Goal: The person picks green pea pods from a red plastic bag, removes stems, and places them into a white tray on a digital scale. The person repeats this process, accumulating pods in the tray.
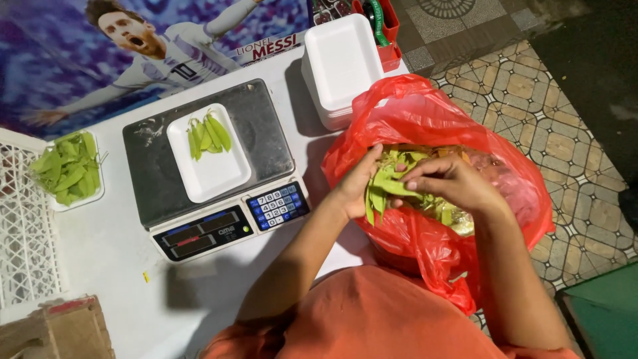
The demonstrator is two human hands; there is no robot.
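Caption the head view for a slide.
Both hands, left hand and right hand, gather flat green pea pods inside a red plastic bag beside a grey digital scale.

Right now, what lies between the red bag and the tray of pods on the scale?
In the head view, only bare white table separates the red bag from the scale carrying that tray.

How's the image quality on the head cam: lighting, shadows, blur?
Head view: hard overhead light, dark shadow of the person on the white table; floor at the right edge falls into darkness; mild glare on the scale platform; slight wide-angle bend at the edges; left hand and right hand in the red bag fairly sharp.
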